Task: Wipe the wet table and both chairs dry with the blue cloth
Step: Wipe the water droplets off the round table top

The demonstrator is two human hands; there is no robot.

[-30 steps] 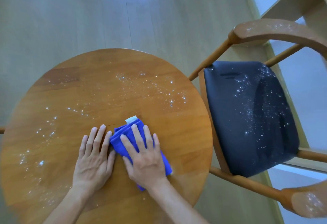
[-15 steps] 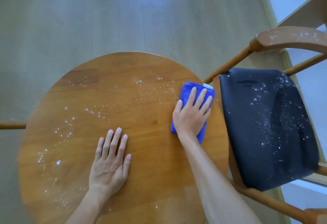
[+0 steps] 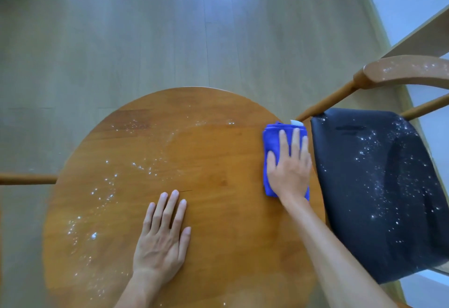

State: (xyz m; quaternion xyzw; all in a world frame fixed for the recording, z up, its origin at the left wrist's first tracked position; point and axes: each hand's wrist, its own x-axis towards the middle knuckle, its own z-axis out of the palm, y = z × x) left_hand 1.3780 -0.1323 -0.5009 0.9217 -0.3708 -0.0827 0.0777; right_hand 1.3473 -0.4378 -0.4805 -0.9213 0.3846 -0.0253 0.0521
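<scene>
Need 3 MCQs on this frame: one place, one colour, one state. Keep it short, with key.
1. Where is the blue cloth?
A table's right edge
B chair seat
C floor
2. Colour of the chair seat?
A red
B black
C white
3. The left hand is:
A gripping the cloth
B flat on the table
C lifted

Key: 1 A, the right hand presses it beside the chair. 2 B, dark cushion speckled with droplets. 3 B, fingers straight on bare wood.

Two bare forearms in shot, no sleeves showing. The left hand (image 3: pixel 162 242) wears no ring, watch or glove; same for the right hand (image 3: pixel 289 169). Nails on the fingers (image 3: pixel 175 204) short, unpainted.
</scene>
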